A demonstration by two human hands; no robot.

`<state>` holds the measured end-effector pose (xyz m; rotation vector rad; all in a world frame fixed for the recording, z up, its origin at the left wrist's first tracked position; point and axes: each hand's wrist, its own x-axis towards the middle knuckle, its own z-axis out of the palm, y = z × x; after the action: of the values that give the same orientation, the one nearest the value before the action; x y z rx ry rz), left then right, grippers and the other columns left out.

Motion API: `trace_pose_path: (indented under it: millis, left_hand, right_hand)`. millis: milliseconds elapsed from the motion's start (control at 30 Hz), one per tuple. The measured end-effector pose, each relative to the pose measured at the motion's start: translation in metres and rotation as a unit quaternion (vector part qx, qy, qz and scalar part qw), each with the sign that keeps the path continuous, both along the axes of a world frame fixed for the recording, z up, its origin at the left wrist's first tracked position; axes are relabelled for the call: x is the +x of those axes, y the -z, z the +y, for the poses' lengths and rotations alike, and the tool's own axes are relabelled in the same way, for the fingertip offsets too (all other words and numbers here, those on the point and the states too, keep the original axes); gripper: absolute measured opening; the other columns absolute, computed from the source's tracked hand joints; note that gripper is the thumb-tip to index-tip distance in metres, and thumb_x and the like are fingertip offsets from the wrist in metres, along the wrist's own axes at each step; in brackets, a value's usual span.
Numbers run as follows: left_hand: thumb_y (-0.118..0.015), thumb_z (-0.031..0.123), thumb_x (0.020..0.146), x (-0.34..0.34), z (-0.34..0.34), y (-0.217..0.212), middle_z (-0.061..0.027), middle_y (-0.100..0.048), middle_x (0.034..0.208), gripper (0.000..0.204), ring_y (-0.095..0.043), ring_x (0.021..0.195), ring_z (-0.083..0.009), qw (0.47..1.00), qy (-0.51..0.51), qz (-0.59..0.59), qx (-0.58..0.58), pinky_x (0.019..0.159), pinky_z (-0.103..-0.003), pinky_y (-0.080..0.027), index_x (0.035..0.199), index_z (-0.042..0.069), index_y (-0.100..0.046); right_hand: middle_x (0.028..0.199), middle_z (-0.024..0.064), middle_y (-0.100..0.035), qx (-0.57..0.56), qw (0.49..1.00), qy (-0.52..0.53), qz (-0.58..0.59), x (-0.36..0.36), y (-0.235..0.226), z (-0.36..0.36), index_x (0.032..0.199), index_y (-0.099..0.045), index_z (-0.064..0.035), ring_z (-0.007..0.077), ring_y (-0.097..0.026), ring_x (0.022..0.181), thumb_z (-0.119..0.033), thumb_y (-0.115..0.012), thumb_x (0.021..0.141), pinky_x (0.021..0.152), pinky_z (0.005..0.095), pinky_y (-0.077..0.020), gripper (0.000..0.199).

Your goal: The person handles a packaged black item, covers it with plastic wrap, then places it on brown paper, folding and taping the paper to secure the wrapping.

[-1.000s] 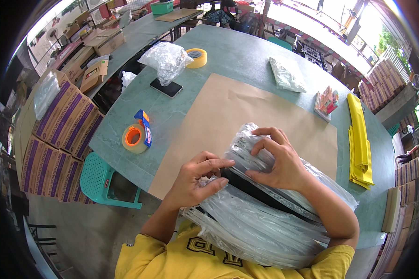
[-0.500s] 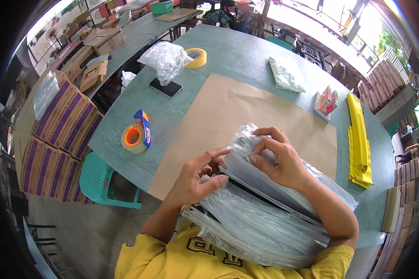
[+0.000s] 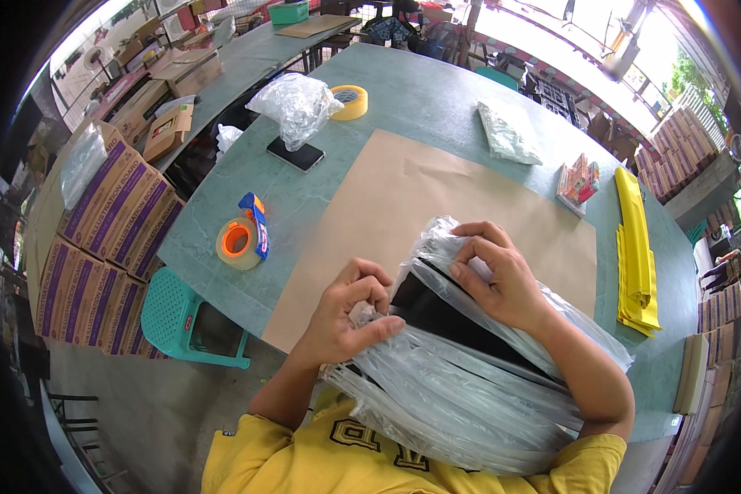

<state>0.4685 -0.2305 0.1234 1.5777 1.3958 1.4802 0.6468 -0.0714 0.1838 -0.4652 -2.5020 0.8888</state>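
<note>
Clear plastic bags (image 3: 469,395) lie in a thick stack against my chest and over the near table edge. Between their layers a flat black surface (image 3: 453,317) shows; I cannot tell whether it is a board or a sheet. At the left end of the stack my left hand (image 3: 350,317) pinches a crumpled plastic edge between thumb and curled fingers. Farther up, my right hand (image 3: 498,276) grips the upper plastic layer, thumb against bent fingers. A gap separates the two hands, with the black surface between them. Under the stack lies a brown paper sheet (image 3: 370,206).
On the green table are a tape dispenser (image 3: 240,243), a phone (image 3: 295,155), crumpled plastic (image 3: 292,107), a yellow tape roll (image 3: 351,103), a white packet (image 3: 509,136), small red boxes (image 3: 579,183) and folded yellow material (image 3: 634,255). A teal stool (image 3: 173,317) and stacked cartons (image 3: 99,263) stand left.
The plastic layers have parted, baring much more of the black surface. My left hand has drawn slightly left, away from the right hand, which stays nearly in place.
</note>
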Motion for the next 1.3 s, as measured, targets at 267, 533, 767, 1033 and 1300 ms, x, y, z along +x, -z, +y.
trace_pose_path:
  millis: [267, 533, 767, 1033, 1300]
  left_hand:
    - [-0.065, 0.020, 0.079, 0.009, 0.003, -0.007, -0.0059, -0.058, 0.073, 0.045, -0.049, 0.062, -0.0061, 0.975, 0.084, -0.189, -0.081, 0.056, -0.019, -0.037, 0.119, 0.004, -0.052]
    - [-0.062, 0.020, 0.075, 0.007, 0.001, -0.015, -0.0100, -0.059, 0.072, 0.083, -0.058, 0.069, -0.0141, 0.962, 0.088, -0.204, -0.157, 0.066, -0.022, -0.041, 0.144, 0.006, -0.018]
    - [-0.062, 0.022, 0.074, 0.006, 0.003, -0.017, -0.0101, -0.059, 0.071, 0.083, -0.058, 0.069, -0.0151, 0.962, 0.105, -0.195, -0.160, 0.067, -0.023, -0.042, 0.144, 0.005, -0.019]
    - [-0.061, 0.025, 0.076, 0.002, 0.005, -0.004, -0.0105, -0.059, 0.071, 0.069, -0.059, 0.068, -0.0161, 0.970, 0.114, -0.156, -0.151, 0.067, -0.025, -0.043, 0.135, 0.001, -0.034]
    - [-0.061, 0.025, 0.075, 0.008, 0.005, -0.017, -0.0101, -0.059, 0.069, 0.076, -0.058, 0.065, -0.0156, 0.969, 0.087, -0.183, -0.144, 0.066, -0.023, -0.042, 0.139, 0.001, -0.027]
  right_hand:
    - [0.114, 0.0139, -0.052, 0.001, 1.000, -0.009, -0.011, 0.001, 0.000, 0.001, 0.083, -0.057, -0.0037, 0.0312, -0.048, 0.108, -0.011, -0.065, 0.078, 0.091, 0.0379, -0.0389, 0.012]
    - [0.112, 0.0151, -0.053, 0.021, 0.999, 0.003, -0.029, 0.001, -0.004, 0.000, 0.079, -0.057, -0.0041, 0.0302, -0.050, 0.108, -0.015, -0.069, 0.075, 0.090, 0.0369, -0.0400, 0.016]
    - [0.110, 0.0146, -0.054, -0.017, 1.000, -0.002, 0.001, 0.002, 0.003, 0.006, 0.076, -0.058, -0.0039, 0.0293, -0.052, 0.105, -0.012, -0.070, 0.075, 0.090, 0.0367, -0.0403, 0.014]
    - [0.112, 0.0141, -0.053, -0.075, 0.997, 0.001, -0.001, 0.002, -0.002, 0.004, 0.079, -0.057, -0.0045, 0.0330, -0.049, 0.108, -0.011, -0.072, 0.072, 0.089, 0.0394, -0.0407, 0.017]
    - [0.112, 0.0129, -0.055, -0.044, 0.999, 0.000, 0.000, 0.001, -0.002, 0.005, 0.078, -0.057, -0.0054, 0.0308, -0.052, 0.106, -0.014, -0.075, 0.070, 0.087, 0.0373, -0.0423, 0.022]
